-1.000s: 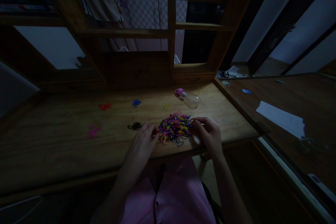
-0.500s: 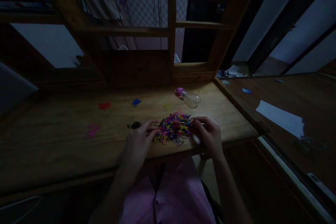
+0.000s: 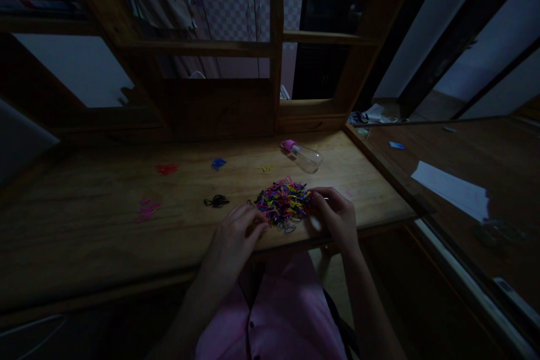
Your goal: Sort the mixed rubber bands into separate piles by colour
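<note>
A heap of small multicoloured rubber bands lies near the front edge of the wooden desk. My left hand reaches to the heap's lower left side, thumb and fingers drawn together; what is between the tips is too dark to make out. At the right side of the heap, my right hand has its thumb and fingertips pinched against the bands, and their tips are partly hidden. Small sorted groups lie around: black bands, pink bands, red bands, blue bands and yellow bands.
A clear bottle with a pink cap lies on its side behind the heap. Wooden shelving rises along the desk's back. To the right, another wooden surface holds a white paper sheet and a small blue item. The room is dim.
My left hand has moved down and right, from the heap's left side to its lower left edge, uncovering the black bands. My right hand stays about where it was.
</note>
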Available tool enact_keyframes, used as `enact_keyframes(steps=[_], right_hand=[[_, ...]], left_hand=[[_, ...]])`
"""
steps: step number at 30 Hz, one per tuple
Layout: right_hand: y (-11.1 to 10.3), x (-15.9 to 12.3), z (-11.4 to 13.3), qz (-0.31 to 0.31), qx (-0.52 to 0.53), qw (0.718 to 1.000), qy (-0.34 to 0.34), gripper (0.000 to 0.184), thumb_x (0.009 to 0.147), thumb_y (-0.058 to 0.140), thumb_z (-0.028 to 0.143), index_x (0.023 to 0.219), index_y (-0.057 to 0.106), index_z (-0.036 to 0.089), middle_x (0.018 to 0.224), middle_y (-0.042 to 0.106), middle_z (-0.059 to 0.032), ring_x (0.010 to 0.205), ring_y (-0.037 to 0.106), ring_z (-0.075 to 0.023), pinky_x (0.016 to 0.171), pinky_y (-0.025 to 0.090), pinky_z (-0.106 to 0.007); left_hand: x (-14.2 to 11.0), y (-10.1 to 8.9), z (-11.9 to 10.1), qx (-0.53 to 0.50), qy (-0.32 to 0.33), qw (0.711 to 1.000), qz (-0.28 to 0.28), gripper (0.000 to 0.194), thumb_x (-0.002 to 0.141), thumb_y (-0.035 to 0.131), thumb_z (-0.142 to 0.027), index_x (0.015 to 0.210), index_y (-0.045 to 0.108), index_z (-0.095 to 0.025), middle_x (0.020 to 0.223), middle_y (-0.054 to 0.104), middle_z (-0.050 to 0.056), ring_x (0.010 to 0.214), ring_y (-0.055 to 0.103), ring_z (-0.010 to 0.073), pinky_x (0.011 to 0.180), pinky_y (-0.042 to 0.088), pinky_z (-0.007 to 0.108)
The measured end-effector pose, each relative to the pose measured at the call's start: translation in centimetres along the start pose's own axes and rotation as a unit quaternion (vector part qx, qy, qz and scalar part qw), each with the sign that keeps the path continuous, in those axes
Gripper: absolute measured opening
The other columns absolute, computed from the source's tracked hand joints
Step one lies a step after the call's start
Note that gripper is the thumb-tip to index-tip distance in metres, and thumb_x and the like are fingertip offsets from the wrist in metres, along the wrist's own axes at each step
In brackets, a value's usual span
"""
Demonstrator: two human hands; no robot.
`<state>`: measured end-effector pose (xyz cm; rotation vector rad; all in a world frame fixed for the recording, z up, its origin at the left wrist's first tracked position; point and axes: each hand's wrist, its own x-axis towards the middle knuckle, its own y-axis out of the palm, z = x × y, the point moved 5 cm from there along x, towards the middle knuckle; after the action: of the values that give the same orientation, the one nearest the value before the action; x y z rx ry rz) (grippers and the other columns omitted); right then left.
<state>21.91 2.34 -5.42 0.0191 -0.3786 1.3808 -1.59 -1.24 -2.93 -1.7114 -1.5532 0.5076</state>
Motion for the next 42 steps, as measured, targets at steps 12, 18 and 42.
enact_keyframes(steps=[12,18,42], right_hand=[[0.0,-0.1,0.0,0.002,-0.003,1.0,0.005,0.02,0.089,0.061,0.037,0.094,0.072,0.022,0.094,0.074,-0.0045,0.087,0.069,-0.0211,0.078,0.054,-0.032],[0.0,-0.1,0.0,0.0,-0.005,1.0,0.005,0.019,0.09,0.061,0.037,0.094,0.072,0.022,0.092,0.073,-0.0043,0.086,0.069,-0.0208,0.075,0.053,-0.031],[0.0,0.0,0.0,-0.002,0.003,1.0,0.003,0.02,0.089,0.061,0.037,0.094,0.073,0.022,0.093,0.074,-0.0042,0.086,0.069,-0.021,0.076,0.054,-0.032]], left_hand=[[1.0,0.6,1.0,0.0,-0.021,0.999,-0.043,0.006,0.089,0.057,-0.02,0.09,0.063,-0.022,0.093,0.067,0.002,0.09,0.062,0.0204,0.081,0.046,0.034],[1.2,0.7,0.7,0.029,-0.005,0.998,-0.055,0.007,0.089,0.058,-0.018,0.09,0.064,-0.022,0.096,0.069,0.002,0.095,0.062,0.0215,0.083,0.047,0.035],[2.5,1.4,2.0,0.034,0.029,0.998,-0.045,0.019,0.095,0.05,-0.019,0.097,0.069,-0.02,0.099,0.067,0.005,0.1,0.058,0.022,0.091,0.046,0.038]])
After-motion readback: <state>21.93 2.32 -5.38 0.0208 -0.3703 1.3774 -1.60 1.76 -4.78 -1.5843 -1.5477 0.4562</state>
